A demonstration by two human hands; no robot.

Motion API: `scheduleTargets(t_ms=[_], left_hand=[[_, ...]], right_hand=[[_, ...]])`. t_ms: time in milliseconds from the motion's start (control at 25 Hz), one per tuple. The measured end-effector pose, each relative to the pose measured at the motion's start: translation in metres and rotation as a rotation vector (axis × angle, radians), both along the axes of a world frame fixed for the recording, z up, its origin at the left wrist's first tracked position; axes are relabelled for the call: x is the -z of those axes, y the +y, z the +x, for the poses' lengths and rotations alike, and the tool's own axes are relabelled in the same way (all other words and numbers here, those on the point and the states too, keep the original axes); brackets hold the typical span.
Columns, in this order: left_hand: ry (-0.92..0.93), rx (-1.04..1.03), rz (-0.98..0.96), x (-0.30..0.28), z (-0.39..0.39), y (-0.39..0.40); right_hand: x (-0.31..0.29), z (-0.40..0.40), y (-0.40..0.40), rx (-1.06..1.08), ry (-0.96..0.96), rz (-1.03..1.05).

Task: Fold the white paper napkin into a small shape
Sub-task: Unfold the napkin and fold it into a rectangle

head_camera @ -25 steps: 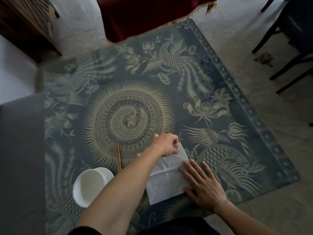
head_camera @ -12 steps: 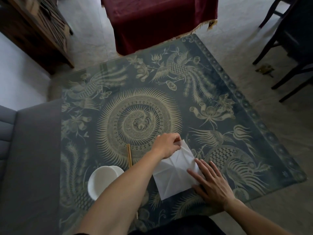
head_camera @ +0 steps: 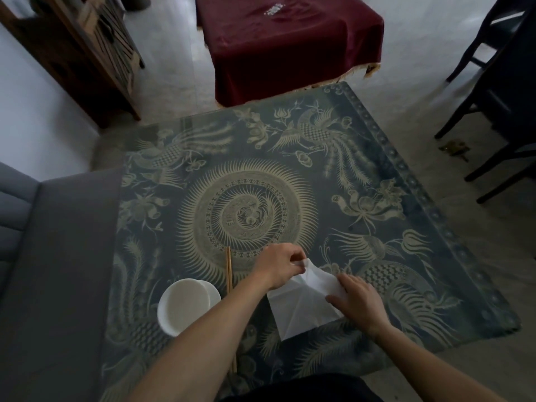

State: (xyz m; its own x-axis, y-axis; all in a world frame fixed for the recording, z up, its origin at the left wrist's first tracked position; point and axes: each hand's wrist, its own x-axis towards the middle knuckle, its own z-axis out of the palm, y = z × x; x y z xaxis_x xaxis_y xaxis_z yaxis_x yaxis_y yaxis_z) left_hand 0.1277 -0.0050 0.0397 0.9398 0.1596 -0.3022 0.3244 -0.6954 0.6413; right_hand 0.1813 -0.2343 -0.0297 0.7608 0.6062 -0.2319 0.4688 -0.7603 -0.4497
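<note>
The white paper napkin (head_camera: 298, 307), creased with several fold lines, lies on the patterned tabletop (head_camera: 290, 175) near its front edge. My left hand (head_camera: 280, 266) pinches the napkin's far corner and lifts it off the table. On the napkin's right side my right hand (head_camera: 358, 303) lies with its fingers curled over the paper's edge; whether they grip it I cannot tell. The near part of the napkin stays flat.
A white bowl (head_camera: 185, 306) and a pair of wooden chopsticks (head_camera: 229, 277) sit left of the napkin. A grey sofa (head_camera: 58, 256) borders the table's left. A maroon-covered stool (head_camera: 284, 44), a wooden cabinet (head_camera: 87, 53) and dark chairs (head_camera: 499, 82) stand beyond.
My left hand has raised the napkin's far corner off the table. My right hand's fingers went from lying flat and spread to curling over the right edge. The camera tilted up.
</note>
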Motion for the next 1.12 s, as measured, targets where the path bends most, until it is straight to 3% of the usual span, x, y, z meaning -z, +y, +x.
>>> scheduleTargets(t_ms=[160,480,1120], left_hand=[[-0.073,-0.024,0.022,0.005,-0.022,0.0],[-0.219,0.103,0.167,0.01,-0.063,-0.005],[-0.108,0.155,0.351,0.055,-0.124,-0.029]], right_hand=[[-0.007,-0.002,-0.01,-0.008,0.051,0.008],[-0.005,-0.015,-0.037,-0.114,-0.223,0.093],[-0.003,-0.025,-0.047,-0.162,-0.318,0.091]])
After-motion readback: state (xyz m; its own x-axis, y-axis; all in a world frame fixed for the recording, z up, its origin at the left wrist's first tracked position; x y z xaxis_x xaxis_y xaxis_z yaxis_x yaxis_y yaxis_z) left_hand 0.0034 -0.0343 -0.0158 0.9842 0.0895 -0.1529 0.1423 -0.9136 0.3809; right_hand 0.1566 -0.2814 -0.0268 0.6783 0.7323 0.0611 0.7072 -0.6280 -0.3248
